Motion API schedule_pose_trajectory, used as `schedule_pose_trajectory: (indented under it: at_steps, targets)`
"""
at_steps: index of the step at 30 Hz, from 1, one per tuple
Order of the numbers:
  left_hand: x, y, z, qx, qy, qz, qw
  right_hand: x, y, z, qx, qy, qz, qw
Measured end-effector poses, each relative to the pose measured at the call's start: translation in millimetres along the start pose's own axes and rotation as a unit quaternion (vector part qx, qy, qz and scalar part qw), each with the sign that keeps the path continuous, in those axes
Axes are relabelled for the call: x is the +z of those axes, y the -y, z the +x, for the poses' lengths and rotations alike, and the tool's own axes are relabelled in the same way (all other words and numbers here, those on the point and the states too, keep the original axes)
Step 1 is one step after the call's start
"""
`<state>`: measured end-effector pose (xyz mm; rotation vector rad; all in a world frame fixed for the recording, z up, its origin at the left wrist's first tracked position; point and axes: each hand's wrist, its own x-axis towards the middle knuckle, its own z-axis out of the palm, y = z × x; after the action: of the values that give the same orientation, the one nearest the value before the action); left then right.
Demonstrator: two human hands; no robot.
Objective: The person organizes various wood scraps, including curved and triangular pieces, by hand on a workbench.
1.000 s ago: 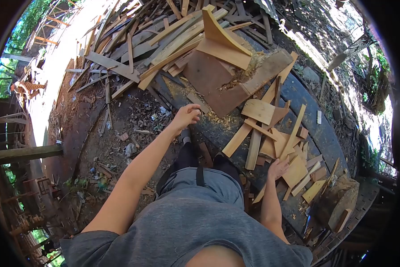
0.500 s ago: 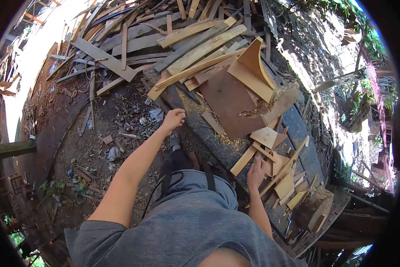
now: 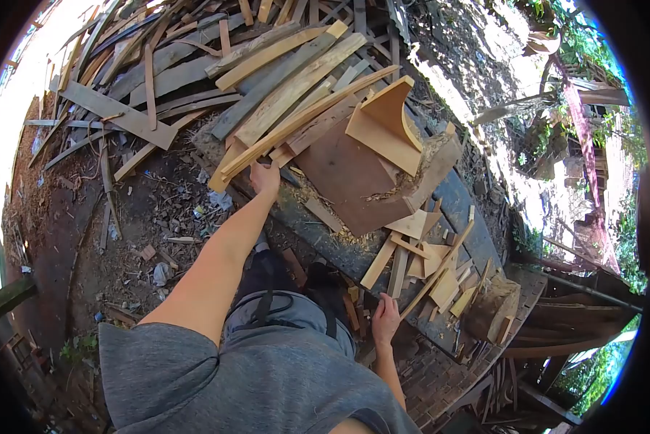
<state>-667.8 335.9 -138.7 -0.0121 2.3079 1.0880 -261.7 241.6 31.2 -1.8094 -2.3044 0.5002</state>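
Observation:
My left hand reaches to the near ends of the stacked wooden strips on the workbench. Its fingertips are at the wood and partly hidden, so I cannot make out whether they grip a piece. My right hand hangs by the bench's near edge, fingers loosely bent and apart, holding nothing visible. Close to it lie small wood offcuts and a short grey strip. Between the hands, a brown board lies flat, with a curved wooden piece standing on it.
The dark workbench carries sawdust and scraps. Beyond it is a large heap of old planks. A wood block sits at the bench's right end. Litter and wood bits cover the dirt ground at left.
My left hand has moved forward from above the ground to the ends of the wooden strips. My right hand has drawn back from the offcuts to the bench edge. The view has shifted.

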Motion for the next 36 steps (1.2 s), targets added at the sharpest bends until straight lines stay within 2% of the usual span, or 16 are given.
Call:
schedule_pose_trajectory:
  at_steps: [3, 7, 9, 11, 12, 13, 14, 17, 21, 22, 24, 27, 30, 32, 33, 36]
  targets:
    - [9, -7, -14, 0.029, -0.078, -0.01, 0.997, 11, -3, -29, 0.049, 0.032, -0.014, 0.998]
    - [17, -20, -30, 0.082, -0.062, -0.119, 0.988, 21, -7, -40, 0.051, 0.01, -0.009, 0.999]
    - [-19, -67, -40, 0.289, 0.072, -0.157, 0.941, 22, -7, -41, 0.059, -0.014, -0.016, 0.998]
    - [-24, -82, 1, 0.446, -0.047, -0.003, 0.894, 20, -5, -40, 0.07, -0.019, -0.01, 0.997]
    - [-19, -82, 27, 0.448, -0.046, 0.0, 0.893, 20, -6, -36, 0.069, -0.027, -0.005, 0.997]
    - [-9, -75, 55, 0.457, 0.021, 0.106, 0.883, 21, -9, -34, 0.07, -0.027, -0.003, 0.997]
    - [-4, -69, 69, 0.457, 0.088, 0.209, 0.86, 22, -15, -32, 0.067, 0.006, -0.011, 0.998]
    - [18, -70, 53, 0.433, 0.052, 0.294, 0.851, 19, -14, -30, 0.073, 0.042, -0.018, 0.996]
    - [15, -69, 61, 0.423, 0.073, 0.321, 0.844, 20, -11, -27, 0.061, 0.057, -0.009, 0.996]
    - [10, -75, 69, 0.361, 0.134, 0.322, 0.865, 18, -12, -28, 0.061, 0.063, -0.013, 0.996]
    - [4, -72, 70, 0.292, 0.191, 0.318, 0.881, 17, -11, -21, 0.052, 0.116, -0.04, 0.991]
    - [12, -62, 73, 0.303, 0.107, 0.243, 0.915, 16, -10, -11, 0.066, 0.12, -0.039, 0.99]
    - [5, -69, 87, 0.232, 0.192, 0.121, 0.946, 16, -8, 0, 0.056, 0.118, -0.02, 0.991]
    - [-12, -85, 86, 0.213, 0.352, 0.158, 0.898, 15, -1, 7, 0.048, 0.119, -0.032, 0.991]
    - [-16, -91, 83, 0.214, 0.352, 0.157, 0.898, 14, 3, 9, 0.04, 0.123, -0.042, 0.991]
    - [-18, -98, 80, 0.078, 0.38, 0.1, 0.916, 20, 1, 11, 0.049, 0.144, -0.026, 0.988]
